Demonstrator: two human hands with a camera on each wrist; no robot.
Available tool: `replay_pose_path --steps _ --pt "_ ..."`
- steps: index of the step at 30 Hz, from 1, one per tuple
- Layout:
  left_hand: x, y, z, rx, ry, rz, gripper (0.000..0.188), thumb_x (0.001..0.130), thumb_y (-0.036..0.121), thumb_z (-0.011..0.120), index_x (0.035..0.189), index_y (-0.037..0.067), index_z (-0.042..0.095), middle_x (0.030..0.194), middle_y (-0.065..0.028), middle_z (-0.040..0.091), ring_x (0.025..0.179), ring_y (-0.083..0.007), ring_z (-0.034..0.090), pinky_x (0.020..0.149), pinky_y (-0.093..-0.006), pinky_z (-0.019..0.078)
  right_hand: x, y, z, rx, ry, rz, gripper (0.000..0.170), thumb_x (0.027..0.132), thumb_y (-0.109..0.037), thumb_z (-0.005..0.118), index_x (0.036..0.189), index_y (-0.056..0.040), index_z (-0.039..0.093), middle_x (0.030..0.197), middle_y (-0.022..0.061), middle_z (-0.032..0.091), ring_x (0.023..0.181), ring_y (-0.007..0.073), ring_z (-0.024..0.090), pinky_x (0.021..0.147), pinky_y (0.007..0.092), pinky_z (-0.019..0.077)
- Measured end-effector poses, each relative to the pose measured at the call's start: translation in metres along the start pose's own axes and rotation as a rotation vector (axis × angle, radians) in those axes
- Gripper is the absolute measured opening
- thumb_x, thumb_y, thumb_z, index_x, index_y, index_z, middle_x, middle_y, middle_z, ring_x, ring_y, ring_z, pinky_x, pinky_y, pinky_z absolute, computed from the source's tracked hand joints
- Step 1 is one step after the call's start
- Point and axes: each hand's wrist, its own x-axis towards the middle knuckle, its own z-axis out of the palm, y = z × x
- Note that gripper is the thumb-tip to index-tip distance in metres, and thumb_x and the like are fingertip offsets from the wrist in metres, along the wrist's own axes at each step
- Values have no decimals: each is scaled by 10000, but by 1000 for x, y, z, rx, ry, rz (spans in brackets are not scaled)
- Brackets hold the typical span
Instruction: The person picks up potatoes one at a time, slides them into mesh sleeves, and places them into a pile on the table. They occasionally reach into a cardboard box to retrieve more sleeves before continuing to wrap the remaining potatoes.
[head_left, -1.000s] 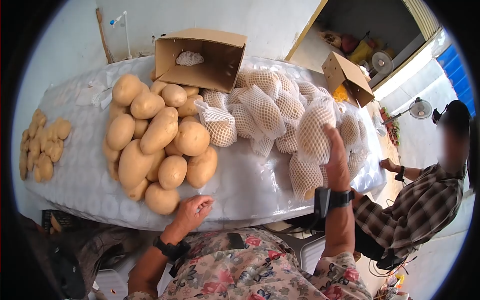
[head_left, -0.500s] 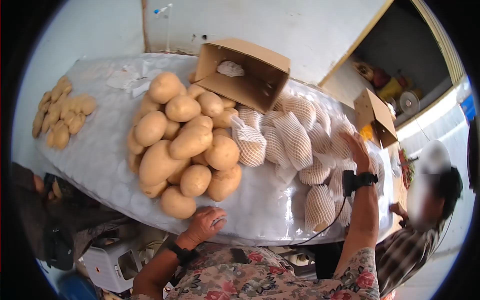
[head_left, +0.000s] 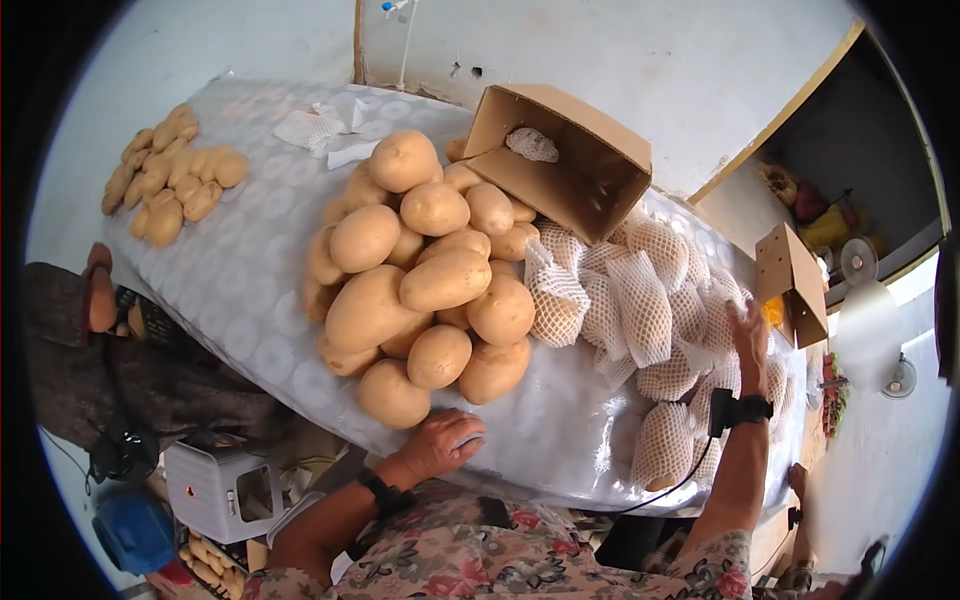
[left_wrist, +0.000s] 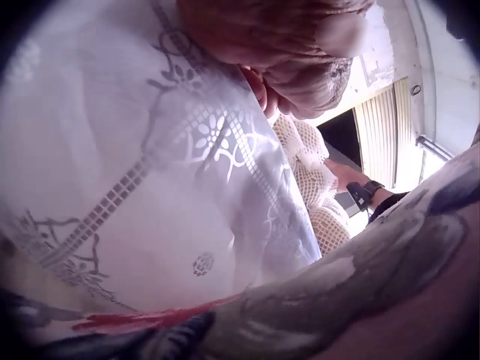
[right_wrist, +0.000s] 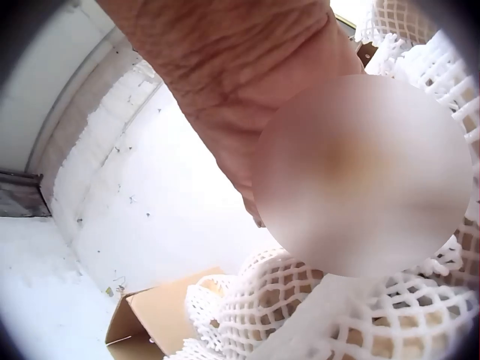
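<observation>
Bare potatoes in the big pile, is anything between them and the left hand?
Nothing visible stands between: in the head view, the left hand is close beside the nearest bare potato. Whether they touch, I can't tell.

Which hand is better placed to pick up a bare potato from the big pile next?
Probably the left hand: it is right beside the big pile of bare potatoes, while the right hand is farther off, among the netted potatoes.

Apparently a produce-packing room: heaped potatoes [head_left: 445, 279], net-sleeved potatoes [head_left: 641, 305], open cardboard box [head_left: 575, 118].
</observation>
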Motion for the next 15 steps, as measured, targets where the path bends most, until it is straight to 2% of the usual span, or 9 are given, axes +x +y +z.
replay_pose_path --steps 2,3,7,8,10,13,15 --pt "0 -2 2 -4 -6 -6 200 748 80 670 925 62 577 873 -90 623 812 -286 616 727 -364 507 -2 -5 -7 230 147 -138 528 845 -405 593 1158 20 569 1131 194 616 1067 309 581 931 370 424" --pt "0 -2 2 -7 -11 -6 201 742 76 673 920 62 581 872 -93 625 805 -289 619 720 -363 508 -8 -20 -15 286 178 -178 409 849 -275 620 1132 18 582 1101 174 621 1003 263 599 879 357 459" --pt "0 -1 0 -52 -1 3 182 736 38 662 898 53 582 858 -98 624 791 -284 619 700 -360 505 -36 -71 -23 718 -66 -292 305 863 -126 614 1125 26 576 1047 112 629 971 173 590 863 281 467" --pt "-2 -2 -1 -81 10 5 172 735 27 657 888 51 582 849 -97 624 782 -282 619 693 -358 503 -43 -84 -20 797 -147 -316 320 871 -154 615 1128 30 569 1048 120 626 967 181 588 860 284 466" --pt "-7 -1 -5 -110 23 -3 149 743 23 650 873 50 582 818 -92 622 758 -278 618 675 -355 500 -58 -110 -21 759 -271 -363 328 875 -175 622 1127 27 567 1045 108 622 954 178 583 856 282 463" --pt "-20 6 -27 -108 38 -41 113 762 41 647 855 56 585 766 -85 616 711 -271 616 643 -349 497 -71 -139 0 975 -395 -346 354 876 -233 636 1111 24 574 1012 78 622 927 168 583 835 281 465" --pt "-31 9 -45 -99 57 -78 100 765 51 652 844 61 590 749 -88 616 683 -261 614 618 -344 493 -70 -155 14 912 -429 -353 350 884 -228 621 1124 21 571 1022 94 622 949 185 585 838 300 466"
